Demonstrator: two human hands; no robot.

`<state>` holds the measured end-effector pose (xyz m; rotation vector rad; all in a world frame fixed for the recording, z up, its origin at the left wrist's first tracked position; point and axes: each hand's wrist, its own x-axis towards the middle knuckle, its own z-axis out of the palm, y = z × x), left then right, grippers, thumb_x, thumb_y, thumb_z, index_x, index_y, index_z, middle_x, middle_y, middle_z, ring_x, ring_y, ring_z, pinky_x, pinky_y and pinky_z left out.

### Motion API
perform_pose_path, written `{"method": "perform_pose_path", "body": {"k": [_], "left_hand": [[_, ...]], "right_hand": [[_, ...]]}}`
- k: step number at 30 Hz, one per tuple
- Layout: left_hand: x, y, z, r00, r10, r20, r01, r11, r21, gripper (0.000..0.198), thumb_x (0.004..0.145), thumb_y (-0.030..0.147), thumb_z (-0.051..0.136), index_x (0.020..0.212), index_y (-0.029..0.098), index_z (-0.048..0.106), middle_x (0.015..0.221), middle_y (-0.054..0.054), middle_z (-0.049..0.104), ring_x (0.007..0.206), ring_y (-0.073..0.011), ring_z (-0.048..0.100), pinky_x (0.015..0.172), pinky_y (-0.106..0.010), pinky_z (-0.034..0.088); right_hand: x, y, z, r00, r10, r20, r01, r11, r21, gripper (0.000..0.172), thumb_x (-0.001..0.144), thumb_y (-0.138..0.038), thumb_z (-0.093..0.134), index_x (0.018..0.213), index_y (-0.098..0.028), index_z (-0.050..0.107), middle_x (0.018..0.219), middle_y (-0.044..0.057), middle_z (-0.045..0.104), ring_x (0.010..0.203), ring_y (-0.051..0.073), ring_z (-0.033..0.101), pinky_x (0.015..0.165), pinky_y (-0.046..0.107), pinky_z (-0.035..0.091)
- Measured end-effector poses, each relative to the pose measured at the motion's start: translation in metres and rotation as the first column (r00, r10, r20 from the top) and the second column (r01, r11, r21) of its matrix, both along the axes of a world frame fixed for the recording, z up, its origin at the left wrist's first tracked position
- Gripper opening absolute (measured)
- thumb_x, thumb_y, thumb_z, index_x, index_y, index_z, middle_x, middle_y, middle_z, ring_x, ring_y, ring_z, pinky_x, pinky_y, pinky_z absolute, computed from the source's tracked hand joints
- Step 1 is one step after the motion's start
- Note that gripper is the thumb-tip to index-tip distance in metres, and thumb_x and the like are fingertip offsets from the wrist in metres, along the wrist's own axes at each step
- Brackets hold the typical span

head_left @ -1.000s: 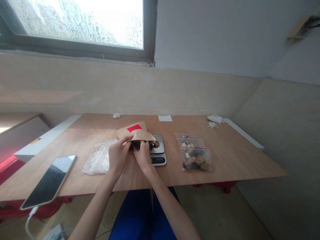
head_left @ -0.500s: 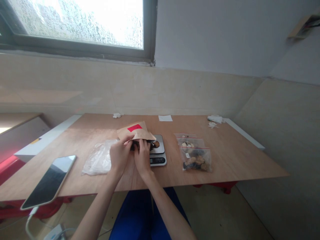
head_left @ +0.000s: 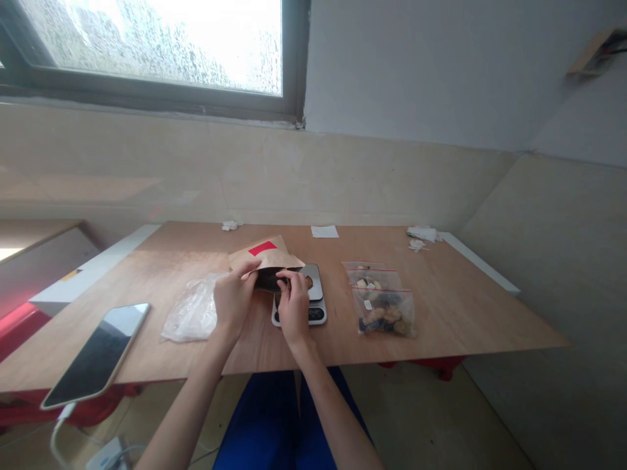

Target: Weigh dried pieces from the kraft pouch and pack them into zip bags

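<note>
Crosswise, the kraft paper pouch [head_left: 267, 254] opens toward the person, gripped by the left hand [head_left: 234, 303] and right hand [head_left: 294, 307].

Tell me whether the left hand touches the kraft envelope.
Touching: the head view shows the left hand gripping the edge of the kraft envelope.

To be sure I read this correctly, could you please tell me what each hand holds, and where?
The left hand grips the paper envelope by its left edge; the right hand seems to pinch its open lower edge.
</note>
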<state>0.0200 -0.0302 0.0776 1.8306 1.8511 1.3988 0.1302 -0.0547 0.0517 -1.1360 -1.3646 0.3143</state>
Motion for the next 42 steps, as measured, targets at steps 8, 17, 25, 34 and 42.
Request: {"method": "perform_pose_path", "body": {"k": [8,17,25,34,42], "left_hand": [[-0.001,0.005,-0.002,0.999,0.01,-0.044,-0.01,1.0,-0.014,0.027,0.077,0.027,0.048,0.095,0.025,0.069,0.085,-0.001,0.073,0.079,-0.019,0.067,0.068,-0.026,0.047],[-0.01,0.009,0.0,0.997,0.05,-0.057,-0.051,0.999,-0.006,0.026,0.078,0.032,0.048,0.093,0.028,0.069,0.086,0.0,0.073,0.084,-0.0206,0.067,0.072,-0.027,0.047],[-0.012,0.007,0.004,0.998,0.053,-0.036,-0.053,0.999,-0.002,0.026,0.077,0.032,0.049,0.091,0.026,0.069,0.088,0.0,0.073,0.084,-0.0196,0.067,0.069,-0.025,0.047],[-0.016,0.007,0.003,0.998,0.044,-0.05,-0.044,0.999,-0.01,0.026,0.077,0.033,0.049,0.091,0.026,0.07,0.088,0.0,0.073,0.084,-0.0199,0.067,0.068,-0.025,0.047],[-0.015,0.006,0.003,0.999,0.034,-0.025,-0.034,0.999,-0.012,0.025,0.077,0.032,0.049,0.09,0.027,0.069,0.086,0.001,0.073,0.083,-0.0189,0.067,0.072,-0.026,0.048]], "right_hand": [[0.021,0.003,-0.022,0.994,0.063,-0.086,-0.059,0.997,0.045,0.011,0.088,-0.023,0.047,0.089,-0.02,0.057,0.088,0.004,0.06,0.084,0.016,0.055,0.076,0.029,0.044],[0.077,-0.004,-0.043,0.981,-0.092,-0.17,0.085,0.995,-0.049,0.024,0.083,-0.031,0.055,0.102,-0.016,0.053,0.096,0.008,0.061,0.084,0.017,0.058,0.073,0.029,0.047],[0.093,0.0,-0.053,0.978,-0.004,0.21,0.023,0.996,-0.088,0.029,0.08,-0.008,0.042,0.1,-0.02,0.06,0.098,0.007,0.064,0.093,0.02,0.056,0.084,0.035,0.046],[0.093,-0.004,-0.05,0.993,-0.012,0.117,0.026,0.993,-0.113,0.025,0.083,-0.015,0.045,0.102,-0.02,0.06,0.099,0.008,0.064,0.094,0.019,0.058,0.083,0.035,0.047],[0.103,0.036,-0.047,0.986,-0.136,-0.094,0.114,0.972,-0.205,0.019,0.081,-0.034,0.052,0.087,-0.016,0.056,0.084,0.008,0.066,0.077,0.018,0.063,0.071,0.031,0.049]]}}
